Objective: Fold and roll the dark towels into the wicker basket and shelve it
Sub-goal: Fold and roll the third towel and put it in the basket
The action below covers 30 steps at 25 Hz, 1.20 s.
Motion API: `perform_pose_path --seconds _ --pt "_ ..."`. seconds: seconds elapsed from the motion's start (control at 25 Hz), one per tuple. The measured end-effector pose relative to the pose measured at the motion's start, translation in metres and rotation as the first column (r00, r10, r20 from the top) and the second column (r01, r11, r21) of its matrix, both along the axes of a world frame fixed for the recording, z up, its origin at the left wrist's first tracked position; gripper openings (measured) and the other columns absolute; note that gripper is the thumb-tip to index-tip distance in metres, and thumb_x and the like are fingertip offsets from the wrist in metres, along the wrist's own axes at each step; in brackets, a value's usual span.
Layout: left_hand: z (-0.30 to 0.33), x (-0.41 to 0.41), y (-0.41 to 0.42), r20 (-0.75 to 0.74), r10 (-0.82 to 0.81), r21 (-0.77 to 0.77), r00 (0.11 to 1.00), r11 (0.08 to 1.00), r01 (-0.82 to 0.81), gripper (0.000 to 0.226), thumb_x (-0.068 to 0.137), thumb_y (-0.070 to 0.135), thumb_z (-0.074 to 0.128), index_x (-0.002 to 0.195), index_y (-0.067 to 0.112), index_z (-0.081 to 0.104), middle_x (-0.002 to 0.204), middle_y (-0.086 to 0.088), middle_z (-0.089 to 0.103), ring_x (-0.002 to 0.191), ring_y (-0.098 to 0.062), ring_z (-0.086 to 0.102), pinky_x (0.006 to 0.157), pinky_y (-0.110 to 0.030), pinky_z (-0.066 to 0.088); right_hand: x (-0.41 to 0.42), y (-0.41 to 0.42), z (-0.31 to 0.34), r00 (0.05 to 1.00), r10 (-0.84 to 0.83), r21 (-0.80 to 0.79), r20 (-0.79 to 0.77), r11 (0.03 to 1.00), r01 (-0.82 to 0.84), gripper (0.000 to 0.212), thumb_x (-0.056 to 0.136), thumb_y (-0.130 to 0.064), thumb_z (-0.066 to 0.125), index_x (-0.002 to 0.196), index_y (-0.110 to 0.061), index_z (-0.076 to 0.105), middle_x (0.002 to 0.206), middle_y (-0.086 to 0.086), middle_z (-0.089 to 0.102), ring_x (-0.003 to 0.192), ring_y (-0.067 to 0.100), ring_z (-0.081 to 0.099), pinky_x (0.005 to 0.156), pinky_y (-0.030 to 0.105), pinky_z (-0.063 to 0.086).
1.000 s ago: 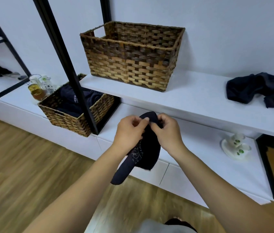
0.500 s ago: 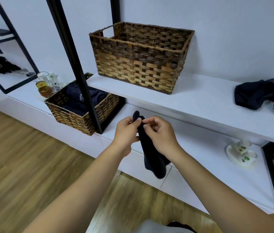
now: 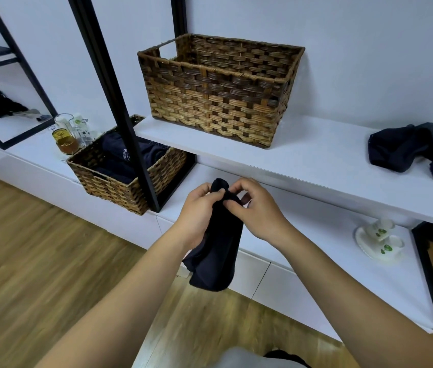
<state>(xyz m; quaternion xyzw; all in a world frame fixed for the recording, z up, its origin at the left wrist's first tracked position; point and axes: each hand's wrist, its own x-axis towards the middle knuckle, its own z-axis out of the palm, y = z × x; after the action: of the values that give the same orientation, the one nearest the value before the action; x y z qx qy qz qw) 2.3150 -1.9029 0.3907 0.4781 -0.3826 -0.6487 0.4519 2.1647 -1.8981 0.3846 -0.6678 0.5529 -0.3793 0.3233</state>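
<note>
brown woven basket [image 3: 218,94], dark navy towel [image 3: 216,248]

Matt dark cloth towel [image 3: 215,251], rough woven wicker basket [image 3: 218,99], smooth white shelf [image 3: 316,160], wood-grain floor [image 3: 37,261]

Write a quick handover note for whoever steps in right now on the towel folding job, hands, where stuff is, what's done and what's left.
Left hand and right hand: both pinch the top of one dark folded towel, hanging in front of the lower white shelf.
Small brown wicker basket on the lower shelf already holds dark towels.
Large brown wicker basket stands on the upper white shelf; contents not visible.
Crumpled dark towel pile waits on the upper shelf.
Left: roll this towel, basket it, do the pile, shelve.
</note>
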Motion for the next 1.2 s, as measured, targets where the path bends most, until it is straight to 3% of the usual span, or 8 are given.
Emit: perform_pose_path --seconds 0.08,0.24,0.4,0.56,0.76,0.96,1.08,1.2 --pt "-0.002 0.001 0.0 0.059 0.01 -0.022 0.998 1.0 -0.008 0.026 0.104 0.021 0.054 0.108 -0.004 0.058 0.096 -0.019 0.067 0.087 -0.03 0.067 0.074 -0.036 0.055 0.0 -0.001 0.002 0.998 0.068 0.02 -0.007 0.997 -0.068 0.012 0.09 -0.021 0.07 0.093 -0.027 0.06 0.099 -0.014 0.062 0.079 0.008 0.054 0.068 0.02 0.042" --pt "-0.003 0.008 -0.001 0.178 -0.002 -0.068 0.984 0.998 0.014 0.029 0.108 0.026 0.045 0.099 0.009 0.066 0.089 -0.01 0.069 0.083 -0.024 0.066 0.072 -0.035 0.053 -0.004 -0.001 0.005 0.992 0.118 -0.008 -0.035 0.993 -0.119 0.018 0.089 -0.023 0.073 0.088 -0.026 0.055 0.082 -0.016 0.058 0.07 0.008 0.053 0.067 0.03 0.045" --pt "-0.001 0.014 0.001 0.16 -0.022 -0.085 0.987 0.996 0.036 0.027 0.105 0.024 0.053 0.102 0.003 0.071 0.093 -0.015 0.07 0.086 -0.028 0.067 0.08 -0.048 0.058 -0.008 0.004 0.007 0.993 0.073 -0.078 -0.096 0.994 -0.081 0.023 0.087 -0.028 0.076 0.081 -0.027 0.054 0.078 -0.01 0.06 0.072 0.012 0.056 0.069 0.034 0.048" --pt "0.0 0.02 -0.004 0.169 0.069 -0.089 0.983 0.995 -0.054 0.027 0.099 0.022 0.064 0.097 -0.004 0.069 0.088 -0.015 0.068 0.082 -0.027 0.064 0.088 -0.059 0.054 -0.009 0.01 0.004 0.986 0.074 -0.136 -0.15 0.986 -0.095 0.02 0.089 -0.027 0.074 0.081 -0.019 0.058 0.079 -0.006 0.062 0.078 0.012 0.056 0.07 0.025 0.047" --pt "0.002 0.025 -0.004 0.224 0.108 -0.178 0.969 0.982 -0.068 0.011 0.092 0.016 0.073 0.088 0.006 0.075 0.083 -0.01 0.076 0.072 -0.02 0.071 0.07 -0.036 0.059 -0.01 0.014 0.009 0.971 0.09 -0.129 -0.221 0.984 -0.121 0.017 0.09 -0.03 0.073 0.087 -0.02 0.061 0.088 -0.009 0.059 0.088 0.0 0.051 0.072 0.01 0.038" --pt "0.006 0.024 0.001 0.331 -0.02 -0.265 0.943 0.957 0.114 0.013 0.096 0.011 0.066 0.097 0.008 0.079 0.087 -0.006 0.078 0.084 -0.019 0.075 0.075 -0.027 0.058 -0.001 0.011 0.028 0.967 0.149 -0.115 -0.206 0.978 -0.175 0.017 0.09 -0.031 0.074 0.084 -0.024 0.059 0.079 -0.002 0.062 0.074 0.012 0.054 0.067 0.03 0.044" --pt "0.006 0.028 0.006 0.306 -0.155 -0.235 0.939 0.944 0.232 0.026 0.105 0.013 0.051 0.099 0.004 0.076 0.087 -0.006 0.075 0.082 -0.016 0.071 0.072 -0.029 0.058 -0.001 0.006 0.034 0.967 0.176 -0.059 -0.184 0.98 -0.19 0.021 0.089 -0.029 0.075 0.079 -0.03 0.056 0.064 -0.006 0.051 0.059 0.01 0.043 0.058 0.03 0.037" --pt "0.006 0.033 0.006 0.282 -0.2 -0.231 0.939 0.935 0.268 0.028 0.106 0.013 0.05 0.102 -0.002 0.073 0.091 -0.015 0.073 0.085 -0.02 0.07 0.078 -0.034 0.059 -0.002 0.005 0.035 0.947 0.208 -0.003 -0.243 0.977 -0.215 0.026 0.088 -0.031 0.076 0.078 -0.03 0.052 0.063 -0.008 0.052 0.057 0.007 0.041 0.057 0.027 0.035"
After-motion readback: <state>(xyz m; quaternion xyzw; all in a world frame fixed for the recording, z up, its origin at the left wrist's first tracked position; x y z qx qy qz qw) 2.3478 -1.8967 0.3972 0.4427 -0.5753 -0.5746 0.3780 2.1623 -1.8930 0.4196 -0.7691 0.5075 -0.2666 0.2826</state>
